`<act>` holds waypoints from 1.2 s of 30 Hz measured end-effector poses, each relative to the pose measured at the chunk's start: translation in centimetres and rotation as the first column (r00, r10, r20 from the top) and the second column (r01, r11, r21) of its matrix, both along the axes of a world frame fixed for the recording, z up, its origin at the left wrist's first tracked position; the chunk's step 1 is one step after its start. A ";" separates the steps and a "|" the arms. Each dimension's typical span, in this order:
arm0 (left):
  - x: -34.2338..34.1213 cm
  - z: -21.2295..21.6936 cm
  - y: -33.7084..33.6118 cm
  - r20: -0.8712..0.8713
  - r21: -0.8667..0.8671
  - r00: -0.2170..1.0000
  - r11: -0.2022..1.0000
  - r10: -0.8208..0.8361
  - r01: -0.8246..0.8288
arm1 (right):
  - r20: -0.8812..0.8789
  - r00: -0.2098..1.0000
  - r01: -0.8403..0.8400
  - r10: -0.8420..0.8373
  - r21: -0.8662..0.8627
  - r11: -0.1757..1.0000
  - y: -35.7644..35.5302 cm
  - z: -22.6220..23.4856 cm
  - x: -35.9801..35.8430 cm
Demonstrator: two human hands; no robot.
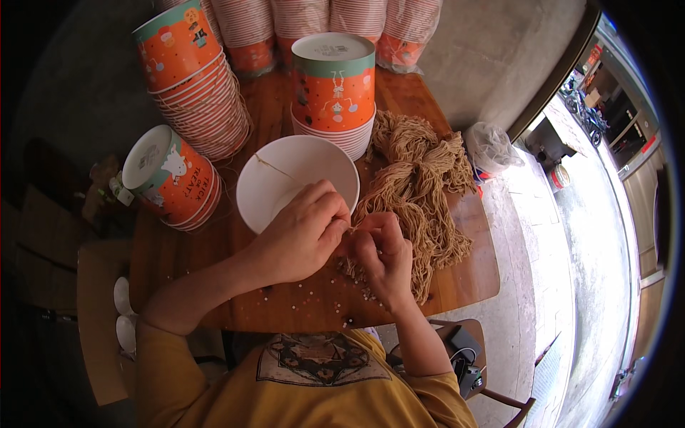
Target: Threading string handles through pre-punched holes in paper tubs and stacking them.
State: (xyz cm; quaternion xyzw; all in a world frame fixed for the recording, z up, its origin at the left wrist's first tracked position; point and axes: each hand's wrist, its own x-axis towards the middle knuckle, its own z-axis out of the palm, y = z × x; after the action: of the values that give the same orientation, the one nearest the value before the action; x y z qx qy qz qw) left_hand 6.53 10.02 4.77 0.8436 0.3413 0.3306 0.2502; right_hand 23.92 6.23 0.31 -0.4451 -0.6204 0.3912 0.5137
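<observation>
In front of me an open white paper bucket [258, 197] shows its inside, with a thin tan string [275, 169] running from its far-left rim toward my fingers. At its near-right edge, my left hand [301, 232] is closed in a pinch on the string. Close beside it, my right hand [387, 260] pinches the same string, the fingertips of both hands almost meeting. The bit between the fingertips is too small to make out. A thick bundle of tan strings [410, 189] lies on the table just beyond and beside my right hand.
Behind the bucket stands an upside-down stack of orange-and-green paper buckets [334, 93]. A tall stack [196, 85] leans at the left, near a shorter tilted one [175, 178]. Plastic-wrapped stacks [307, 18] line the wall. Small beads [300, 289] lie scattered on the wooden table [168, 257].
</observation>
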 end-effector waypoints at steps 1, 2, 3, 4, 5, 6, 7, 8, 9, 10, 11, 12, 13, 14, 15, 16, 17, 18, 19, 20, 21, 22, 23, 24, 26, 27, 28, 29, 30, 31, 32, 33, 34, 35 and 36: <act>0.0 0.0 0.0 -0.009 0.013 1.000 1.000 0.004 -0.004 | 0.044 0.999 0.008 -0.009 0.008 1.000 0.0 0.2 0.1; -0.2 0.0 0.1 -0.009 0.012 1.000 1.000 0.005 -0.004 | -0.143 0.990 0.010 -0.013 -0.027 1.000 0.2 -0.4 0.2; -0.7 0.0 0.4 -0.006 0.016 1.000 0.999 0.029 -0.028 | -0.325 0.946 0.004 -0.024 -0.061 0.998 0.6 -1.2 0.3; -0.9 0.0 0.7 -0.003 0.020 0.999 0.998 0.053 -0.053 | -0.425 0.905 0.013 -0.039 -0.064 0.998 1.2 -1.5 0.8; -0.7 -0.7 0.7 0.057 0.008 0.998 1.000 -0.026 0.025 | -0.405 0.914 0.034 -0.034 -0.008 0.999 1.2 -1.7 0.6; -0.2 -0.5 0.3 0.064 -0.019 0.997 0.999 -0.034 0.035 | -0.387 0.920 0.032 -0.068 -0.099 0.995 0.7 -0.4 -0.8; 0.8 0.3 -0.4 0.075 -0.047 0.996 0.997 -0.056 0.059 | -0.227 0.974 -0.011 0.011 -0.002 1.000 0.5 -0.8 -0.6; 1.0 1.4 -0.8 0.078 -0.068 0.995 0.996 -0.056 0.062 | -0.292 0.956 0.017 -0.002 0.050 0.999 0.5 -0.6 -0.8; 0.8 1.4 -0.6 0.079 -0.066 0.995 0.996 -0.057 0.062 | -0.330 0.944 0.009 -0.004 0.015 1.000 0.6 -0.7 -0.6; 0.5 1.1 -0.3 0.096 -0.071 0.995 0.996 -0.039 0.046 | -0.367 0.930 0.001 -0.008 -0.020 1.000 0.7 -0.7 -0.3; 0.3 0.8 -0.1 0.113 -0.075 0.993 0.997 -0.022 0.030 | -0.429 0.903 -0.065 0.027 -0.074 0.995 0.7 -0.8 -0.1; 0.3 0.4 0.1 0.155 -0.091 0.988 0.996 -0.006 0.021 | -0.429 0.903 -0.067 0.029 -0.073 0.995 0.6 -0.9 0.0; 0.2 0.4 0.1 0.154 -0.090 0.988 0.996 -0.004 0.018 | -0.421 0.906 -0.069 0.040 -0.053 0.996 0.5 -1.1 0.0; 0.0 0.4 0.1 0.145 -0.106 0.989 0.994 -0.005 0.020 | -0.412 0.910 -0.072 0.051 -0.034 0.997 0.5 -1.2 0.0; 0.1 0.3 0.1 0.137 -0.126 0.991 0.992 -0.010 0.028 | -0.411 0.910 -0.068 0.047 -0.036 0.997 0.3 -1.3 0.2; 0.2 0.2 0.2 0.137 -0.128 0.990 0.991 -0.014 0.032 | -0.319 0.947 -0.036 0.036 0.005 0.999 0.1 -1.4 0.3; 0.2 0.2 0.2 0.148 -0.136 0.989 0.990 -0.008 0.028 | -0.224 0.974 -0.009 0.019 0.048 0.999 0.0 -1.5 0.4; 0.2 0.2 0.2 0.158 -0.143 0.988 0.990 0.004 0.019 | -0.224 0.974 -0.011 0.021 0.047 0.999 -0.1 -1.3 0.4; 0.2 0.2 0.2 0.157 -0.144 0.988 0.989 0.006 0.017 | -0.162 0.986 -0.013 0.024 0.064 0.998 -0.2 -0.9 0.4; 0.2 0.1 0.1 0.163 -0.150 0.987 0.988 0.003 0.022 | -0.100 0.995 -0.017 0.025 0.082 0.997 -0.3 -0.6 0.4; 0.3 0.1 0.2 0.171 -0.154 0.985 0.988 -0.006 0.032 | -0.100 0.995 -0.015 0.024 0.082 0.996 -0.3 -0.7 0.4; 0.4 0.2 0.2 0.171 -0.153 0.985 0.988 -0.008 0.034 | -0.104 0.994 -0.010 0.017 0.070 0.997 -0.3 -0.8 0.4; 0.4 0.3 0.1 0.165 -0.157 0.986 0.987 -0.007 0.034 | -0.107 0.994 -0.004 0.010 0.058 0.998 -0.3 -0.8 0.4; 0.4 0.3 0.1 0.157 -0.162 0.988 0.986 -0.004 0.030 | -0.108 0.994 -0.005 0.011 0.058 0.998 -0.2 -0.8 0.4; 0.4 0.3 0.1 0.164 -0.176 0.986 0.984 -0.006 0.035 | -0.142 0.990 0.004 -0.013 -0.064 0.998 -0.2 -0.6 0.3; 0.4 0.3 0.1 0.172 -0.190 0.985 0.981 -0.009 0.042 | -0.142 0.990 0.004 -0.013 -0.064 0.998 -0.2 -0.3 0.3; 0.4 0.3 0.0 0.172 -0.191 0.985 0.981 -0.009 0.042 | -0.103 0.995 -0.003 0.000 -0.037 0.999 -0.2 0.0 0.2; 0.4 0.4 -0.1 0.164 -0.240 0.986 0.969 -0.011 0.051 | -0.063 0.998 -0.012 0.011 -0.009 1.000 -0.2 0.2 0.2; 0.5 0.5 -0.2 0.156 -0.287 0.988 0.956 -0.015 0.060 | -0.064 0.998 -0.011 0.010 -0.009 1.000 -0.1 0.1 0.1; 0.5 0.5 -0.2 0.156 -0.286 0.988 0.956 -0.016 0.061 | -0.130 0.991 -0.031 0.026 -0.041 0.999 -0.1 -0.2 0.1; 0.4 0.4 -0.3 0.131 -0.239 0.991 0.969 -0.030 0.061 | -0.196 0.980 -0.053 0.039 -0.071 0.996 0.0 -0.3 0.1; 0.3 0.3 -0.2 0.105 -0.191 0.994 0.980 -0.043 0.062 | -0.196 0.980 -0.053 0.038 -0.071 0.996 0.0 -0.4 0.0; 0.4 0.3 -0.2 0.105 -0.190 0.994 0.980 -0.044 0.063 | -0.278 0.959 -0.083 0.054 -0.094 0.992 0.0 -0.5 -0.1; 0.4 0.2 -0.2 0.115 -0.182 0.992 0.981 -0.043 0.064 | -0.359 0.931 -0.115 0.067 -0.114 0.987 0.0 -0.5 -0.1; 0.4 0.1 -0.3 0.125 -0.175 0.991 0.983 -0.041 0.063 | -0.360 0.930 -0.116 0.068 -0.113 0.987 0.0 -0.4 -0.1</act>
State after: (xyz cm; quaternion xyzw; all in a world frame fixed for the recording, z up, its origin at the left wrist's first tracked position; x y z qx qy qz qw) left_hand 6.97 9.76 4.91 0.8049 0.3317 0.3424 0.3534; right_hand 23.87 6.27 -0.06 -0.3707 -0.5103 0.5291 0.5676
